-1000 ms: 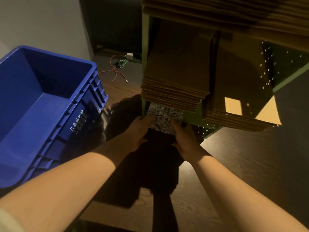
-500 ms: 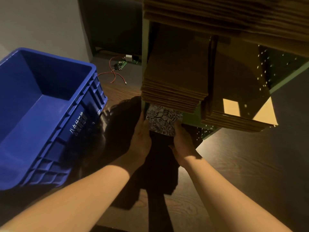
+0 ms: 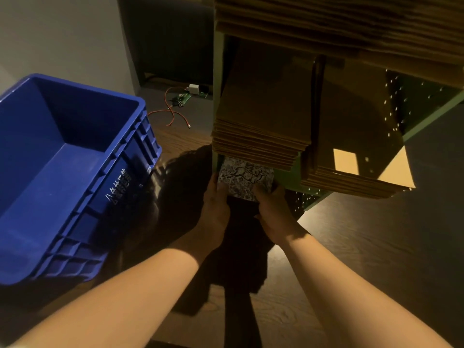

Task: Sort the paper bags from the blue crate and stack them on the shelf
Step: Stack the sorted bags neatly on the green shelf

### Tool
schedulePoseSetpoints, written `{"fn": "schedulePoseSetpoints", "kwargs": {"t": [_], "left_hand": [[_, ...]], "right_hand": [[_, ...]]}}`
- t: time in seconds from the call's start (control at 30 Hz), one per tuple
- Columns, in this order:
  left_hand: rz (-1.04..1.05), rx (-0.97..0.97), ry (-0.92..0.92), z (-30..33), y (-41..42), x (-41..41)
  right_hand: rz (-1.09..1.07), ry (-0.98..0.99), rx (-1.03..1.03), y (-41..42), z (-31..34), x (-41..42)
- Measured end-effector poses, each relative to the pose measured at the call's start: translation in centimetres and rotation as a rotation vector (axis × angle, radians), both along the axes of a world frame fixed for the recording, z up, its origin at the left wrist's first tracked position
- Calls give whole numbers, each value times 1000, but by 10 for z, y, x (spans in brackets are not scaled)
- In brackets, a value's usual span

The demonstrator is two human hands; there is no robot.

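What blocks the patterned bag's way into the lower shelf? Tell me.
Nothing visible does. Both hands, left hand and right hand, hold the patterned bag at the shelf opening, just under the brown bag stack; deeper inside is hidden.

A storeroom: green metal shelf (image 3: pixel 424 116) stacked with flat brown paper bags (image 3: pixel 263 121), blue crate (image 3: pixel 75 172).

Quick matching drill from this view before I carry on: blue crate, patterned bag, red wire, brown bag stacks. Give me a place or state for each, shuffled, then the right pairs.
Things:
1. blue crate
2. patterned bag
3. red wire
4. brown bag stacks

Places or states:
A. lying loose on the floor, far side
B. piled flat on the green shelf
C. on the left, nothing visible inside
D. held at its edges by the left hand and right hand, low under the piles

Pairs: 1-C, 2-D, 3-A, 4-B
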State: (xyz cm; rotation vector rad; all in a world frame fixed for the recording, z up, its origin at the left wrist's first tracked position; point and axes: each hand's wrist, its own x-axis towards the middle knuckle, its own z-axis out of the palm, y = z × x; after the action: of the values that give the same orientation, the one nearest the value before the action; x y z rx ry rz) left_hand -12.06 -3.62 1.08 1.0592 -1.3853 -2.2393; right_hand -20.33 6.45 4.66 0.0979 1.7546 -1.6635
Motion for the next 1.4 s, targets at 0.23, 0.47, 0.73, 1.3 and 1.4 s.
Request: {"fn": "schedulePoseSetpoints", "kwargs": {"t": [0.23,0.47,0.73,1.3,1.4], "left_hand": [[65,418,71,10,1,9],[-80,268,75,11,8,24],[-134,-35,57,6,18,40],[-155,75,-346,37,-13,-12],[-117,76,-331,39,-9,-13]], "right_hand": [[-5,-58,4,8,4,9],[6,-79,-42,25,-4,14],[-64,-165,-144,30,-11,27],[15,-153,-158,13,-1,0],[24,-101,-158,11,-5,-3]]}}
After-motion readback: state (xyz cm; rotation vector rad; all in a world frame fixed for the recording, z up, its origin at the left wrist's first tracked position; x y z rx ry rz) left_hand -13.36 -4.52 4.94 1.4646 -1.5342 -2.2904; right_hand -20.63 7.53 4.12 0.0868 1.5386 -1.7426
